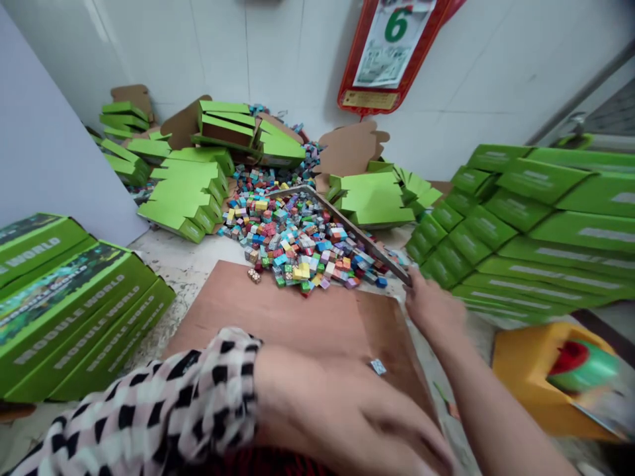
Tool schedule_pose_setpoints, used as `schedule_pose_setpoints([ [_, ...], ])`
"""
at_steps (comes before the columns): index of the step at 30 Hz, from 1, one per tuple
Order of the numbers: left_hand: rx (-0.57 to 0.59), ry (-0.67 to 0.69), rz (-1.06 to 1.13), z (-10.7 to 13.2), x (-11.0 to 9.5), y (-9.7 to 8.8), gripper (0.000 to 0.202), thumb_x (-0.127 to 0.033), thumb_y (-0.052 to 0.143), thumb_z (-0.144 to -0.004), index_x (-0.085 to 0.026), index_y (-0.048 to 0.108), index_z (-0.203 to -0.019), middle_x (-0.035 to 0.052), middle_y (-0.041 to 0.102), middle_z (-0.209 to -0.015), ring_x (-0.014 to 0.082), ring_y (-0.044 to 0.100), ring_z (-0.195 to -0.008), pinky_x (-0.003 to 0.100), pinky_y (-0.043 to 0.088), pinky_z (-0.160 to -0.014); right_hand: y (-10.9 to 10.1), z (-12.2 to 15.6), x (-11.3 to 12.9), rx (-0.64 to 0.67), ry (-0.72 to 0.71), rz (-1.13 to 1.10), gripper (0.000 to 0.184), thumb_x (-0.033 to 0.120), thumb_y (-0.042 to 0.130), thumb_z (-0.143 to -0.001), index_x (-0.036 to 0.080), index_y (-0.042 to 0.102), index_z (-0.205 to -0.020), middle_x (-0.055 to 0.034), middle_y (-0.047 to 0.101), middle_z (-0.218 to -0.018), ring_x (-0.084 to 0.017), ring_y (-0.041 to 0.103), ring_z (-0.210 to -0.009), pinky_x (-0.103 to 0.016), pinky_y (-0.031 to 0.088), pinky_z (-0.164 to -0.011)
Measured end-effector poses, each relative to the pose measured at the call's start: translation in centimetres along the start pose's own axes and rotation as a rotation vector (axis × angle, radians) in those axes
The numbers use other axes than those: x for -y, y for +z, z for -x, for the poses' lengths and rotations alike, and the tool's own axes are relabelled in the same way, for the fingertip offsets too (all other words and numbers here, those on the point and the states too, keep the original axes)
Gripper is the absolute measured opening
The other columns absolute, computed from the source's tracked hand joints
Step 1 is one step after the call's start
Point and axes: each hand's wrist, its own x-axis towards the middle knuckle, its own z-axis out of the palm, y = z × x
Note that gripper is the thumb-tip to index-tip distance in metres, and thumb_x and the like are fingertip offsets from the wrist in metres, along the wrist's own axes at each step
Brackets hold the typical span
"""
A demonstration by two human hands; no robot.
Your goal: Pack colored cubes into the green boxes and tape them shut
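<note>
My right hand [434, 307] grips the near end of a thin wooden strip [360, 235], which bends at its far end to form an angled scraper. That bent end lies among a heap of small colourful cube-like blocks [297, 244]. A brown board [297, 311] lies in front of the heap, with some blocks at its far edge. Over the near part of the board is my left hand [342, 410], in a checked sleeve, fingers stretched out and slightly blurred, holding nothing I can see. A small pale patterned piece [378, 366] rests on the board beside it.
Green boxes [84, 311] stand at the left, and a tall stack of green boxes [536, 231] rises at the right. Opened green cartons [188, 188] surround the heap. A yellow container [526, 370] sits at the lower right. A red-framed calendar [387, 53] hangs on the tiled wall.
</note>
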Motion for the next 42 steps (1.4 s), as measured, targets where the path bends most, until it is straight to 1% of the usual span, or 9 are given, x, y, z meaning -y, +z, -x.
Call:
schedule_pose_setpoints([
  [1,0.033,0.004,0.022,-0.8,1.5,-3.6,0.025,-0.023,0.064,-0.082,-0.028,0.07,-0.107,-0.0036,0.073,-0.101,0.014,0.069,-0.089,0.019,0.051,-0.079,0.0,-0.2,0.3,-0.082,-0.003,0.03,0.047,0.03,0.037,-0.091,0.017,0.05,-0.134,-0.0241,0.062,-0.111,-0.039,0.059,-0.097,-0.054,0.044,-0.077],
  [5,-0.552,-0.305,-0.053,-0.2,10.0,-14.1,0.022,-0.028,0.062,-0.08,-0.02,0.072,-0.098,0.0044,0.074,-0.096,0.0189,0.067,-0.088,0.03,0.053,-0.08,1.3,-1.2,3.2,-0.355,-0.209,-0.022,0.041,0.025,0.045,-0.087,0.016,0.059,-0.124,-0.0222,0.051,-0.132,-0.04,0.044,-0.121,-0.06,0.032,-0.098],
  [9,-0.947,-0.399,-0.129,0.8,17.6,-20.4,0.028,-0.027,0.054,-0.083,-0.016,0.067,-0.105,0.0061,0.071,-0.092,0.0194,0.065,-0.085,0.032,0.052,-0.08,3.8,-4.6,7.2,-0.317,-0.454,-0.299,0.04,0.02,0.039,-0.088,0.013,0.062,-0.119,-0.0202,0.054,-0.127,-0.03,0.048,-0.12,-0.047,0.04,-0.099],
  [14,-1.17,-0.445,-0.294,0.1,22.7,-26.0,0.03,-0.024,0.049,-0.085,-0.013,0.065,-0.107,0.0077,0.07,-0.1,0.0193,0.063,-0.092,0.032,0.048,-0.086,5.6,-11.3,10.9,-0.223,-0.392,-0.507,0.046,0.015,0.03,-0.087,0.009,0.057,-0.123,-0.0179,0.058,-0.124,-0.024,0.05,-0.118,-0.039,0.039,-0.102],
  [18,-1.258,-0.478,-0.435,-0.8,24.9,-27.8,0.032,-0.024,0.05,-0.084,-0.014,0.064,-0.111,0.0088,0.068,-0.105,0.0208,0.061,-0.099,0.034,0.046,-0.091,6.6,-14.8,12.5,-0.152,-0.275,-0.506,0.047,0.027,0.035,-0.089,0.005,0.053,-0.127,-0.0207,0.057,-0.123,-0.028,0.051,-0.117,-0.04,0.04,-0.1],
  [22,-1.335,-0.502,-0.594,-1.8,25.6,-27.9,0.035,-0.027,0.053,-0.084,-0.018,0.061,-0.117,0.0105,0.062,-0.118,0.025,0.052,-0.116,0.039,0.036,-0.104,6.7,-15.4,13.3,-0.117,-0.231,-0.47,0.053,0.04,0.043,-0.088,0.01,0.051,-0.131,-0.018,0.054,-0.129,-0.029,0.05,-0.12,-0.039,0.04,-0.099],
  [30,-1.229,-0.48,-0.808,-5.3,23.1,-30.4,0.047,-0.041,0.057,-0.084,-0.023,0.055,-0.127,0.0106,0.053,-0.114,0.028,0.048,-0.115,0.038,0.034,-0.102,2.4,-14.0,14.0,0.03,-0.205,-0.148,0.054,0.052,0.046,-0.085,0.014,0.057,-0.123,-0.0189,0.061,-0.112,-0.033,0.062,-0.098,-0.039,0.047,-0.076],
  [35,-1.086,-0.627,-0.802,-7.8,21.9,-31.8,0.039,-0.042,0.061,-0.079,-0.022,0.064,-0.112,0.012,0.053,-0.111,0.0321,0.054,-0.106,0.042,0.041,-0.093,1.4,-14.9,14.6,0.134,-0.228,-0.053,0.045,0.039,0.055,-0.081,0.01,0.06,-0.116,-0.0209,0.066,-0.103,-0.031,0.063,-0.095,-0.037,0.047,-0.075],
  [42,-1.198,-0.561,-0.667,-7.5,22.6,-32.5,0.03,-0.022,0.058,-0.076,-0.014,0.066,-0.104,0.0121,0.061,-0.105,0.0285,0.057,-0.103,0.04,0.042,-0.095,0.1,-16.4,17.4,0.09,-0.452,-0.237,0.051,0.019,0.063,-0.072,0.01,0.058,-0.121,-0.0173,0.066,-0.109,-0.028,0.063,-0.099,-0.034,0.047,-0.082],
])
